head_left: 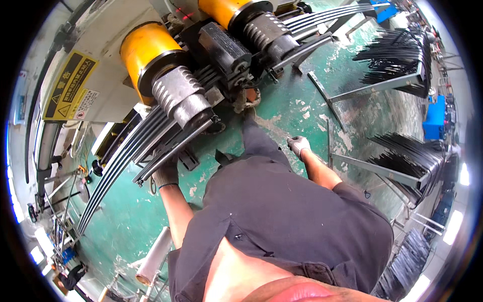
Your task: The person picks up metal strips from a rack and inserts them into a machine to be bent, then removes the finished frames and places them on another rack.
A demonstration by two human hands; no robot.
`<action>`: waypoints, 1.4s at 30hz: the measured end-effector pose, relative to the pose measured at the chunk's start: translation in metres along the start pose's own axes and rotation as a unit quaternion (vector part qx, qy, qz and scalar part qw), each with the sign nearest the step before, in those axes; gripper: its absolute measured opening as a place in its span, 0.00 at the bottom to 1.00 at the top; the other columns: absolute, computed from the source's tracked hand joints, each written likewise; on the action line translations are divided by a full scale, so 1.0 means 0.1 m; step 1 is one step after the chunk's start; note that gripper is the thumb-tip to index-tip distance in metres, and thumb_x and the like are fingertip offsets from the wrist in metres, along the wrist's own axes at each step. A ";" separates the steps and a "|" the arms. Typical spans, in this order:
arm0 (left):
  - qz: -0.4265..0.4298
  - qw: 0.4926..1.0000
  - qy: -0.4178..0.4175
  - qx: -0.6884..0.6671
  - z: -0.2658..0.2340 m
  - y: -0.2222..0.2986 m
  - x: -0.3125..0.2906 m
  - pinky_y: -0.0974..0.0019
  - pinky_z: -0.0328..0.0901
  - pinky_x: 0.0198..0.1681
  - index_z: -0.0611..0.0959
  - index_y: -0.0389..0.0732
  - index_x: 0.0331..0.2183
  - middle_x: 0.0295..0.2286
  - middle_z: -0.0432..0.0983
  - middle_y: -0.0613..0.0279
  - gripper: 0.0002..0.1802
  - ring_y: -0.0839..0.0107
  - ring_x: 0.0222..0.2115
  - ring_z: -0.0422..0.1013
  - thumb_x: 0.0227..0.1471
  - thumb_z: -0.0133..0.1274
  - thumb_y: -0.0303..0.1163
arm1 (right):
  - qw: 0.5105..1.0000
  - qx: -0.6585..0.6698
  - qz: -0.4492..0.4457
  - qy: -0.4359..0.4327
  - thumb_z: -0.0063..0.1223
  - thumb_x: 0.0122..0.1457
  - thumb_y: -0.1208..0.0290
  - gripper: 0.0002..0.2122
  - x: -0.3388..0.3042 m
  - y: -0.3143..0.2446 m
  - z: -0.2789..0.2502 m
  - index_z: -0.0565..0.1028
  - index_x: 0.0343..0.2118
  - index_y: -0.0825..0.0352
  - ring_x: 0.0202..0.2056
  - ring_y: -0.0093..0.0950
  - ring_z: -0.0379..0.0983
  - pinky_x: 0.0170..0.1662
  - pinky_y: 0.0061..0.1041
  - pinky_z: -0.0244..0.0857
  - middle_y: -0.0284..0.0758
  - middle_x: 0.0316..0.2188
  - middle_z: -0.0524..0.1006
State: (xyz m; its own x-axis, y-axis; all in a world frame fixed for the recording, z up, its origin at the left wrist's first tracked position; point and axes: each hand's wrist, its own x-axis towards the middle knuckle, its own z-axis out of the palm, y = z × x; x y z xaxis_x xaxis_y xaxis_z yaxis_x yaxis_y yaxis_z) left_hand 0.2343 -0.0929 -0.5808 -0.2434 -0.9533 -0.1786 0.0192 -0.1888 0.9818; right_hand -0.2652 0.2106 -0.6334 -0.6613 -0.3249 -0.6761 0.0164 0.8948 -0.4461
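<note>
My left hand (pixel 166 174), in a pale work glove, reaches up to the threaded rod (pixel 173 151) at the front of a machine. Its fingers are hidden behind that rod and the dark metal parts there. My right hand (pixel 300 145), also gloved, hangs over the floor away from the machine, its fingers curled closed; whatever they hold, if anything, is too small to make out. Several long dark bars (pixel 118 163) run through the machine beneath a ribbed steel roller (pixel 182 93). A yellow cylinder (pixel 151 53) sits behind this roller.
Another yellow cylinder (pixel 234 10) with a ribbed roller (pixel 269 35) stands farther right. Bundles of black rods hang on metal racks (pixel 377 86) at the right. A wrapped roll (pixel 153 256) stands at lower left. The green floor (pixel 226 141) has worn patches.
</note>
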 end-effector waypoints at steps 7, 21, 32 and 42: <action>0.023 0.953 -0.026 0.300 -0.26 0.22 -0.25 0.58 0.65 0.62 0.75 0.38 0.57 0.55 0.75 0.57 0.23 0.60 0.57 0.70 0.66 0.49 0.41 | 0.998 0.010 -0.061 0.029 0.59 0.59 0.58 0.19 -0.46 0.05 0.02 0.83 0.39 0.73 0.31 0.24 0.79 0.40 0.25 0.71 0.36 0.29 0.84; 0.043 0.884 0.257 -0.389 -0.48 1.68 -0.71 0.45 0.53 0.68 0.72 0.34 0.58 0.60 0.67 0.41 0.33 0.50 0.63 0.62 0.70 0.39 0.54 | 0.920 0.207 -0.333 -0.013 0.58 0.64 0.70 0.12 -1.17 -1.98 -0.15 0.82 0.44 0.73 0.39 0.22 0.77 0.47 0.23 0.70 0.36 0.38 0.85; 0.180 0.937 0.193 -0.229 -0.37 2.32 -0.58 0.51 0.62 0.63 0.76 0.34 0.56 0.54 0.76 0.50 0.28 0.53 0.53 0.72 0.68 0.48 0.48 | 0.847 0.322 -0.418 -0.057 0.58 0.64 0.74 0.14 -1.36 -2.54 -0.23 0.80 0.50 0.74 0.44 0.22 0.77 0.51 0.22 0.69 0.36 0.44 0.84; 0.220 0.922 0.290 -0.129 -0.27 4.03 -0.57 0.51 0.70 0.55 0.78 0.26 0.52 0.48 0.80 0.46 0.27 0.55 0.47 0.76 0.64 0.56 0.42 | 0.815 0.397 -0.416 -0.076 0.56 0.66 0.68 0.20 -1.48 -2.98 -0.29 0.75 0.56 0.74 0.52 0.27 0.73 0.59 0.26 0.62 0.39 0.53 0.80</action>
State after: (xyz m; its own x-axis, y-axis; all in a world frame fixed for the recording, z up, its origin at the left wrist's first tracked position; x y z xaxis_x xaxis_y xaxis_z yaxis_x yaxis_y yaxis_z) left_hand 0.2824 -0.1205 -0.1769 0.4021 -0.9023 0.1557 0.2404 0.2681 0.9329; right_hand -0.1939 0.0003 -0.3839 -0.5908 -0.8067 0.0157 0.1297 -0.1142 -0.9850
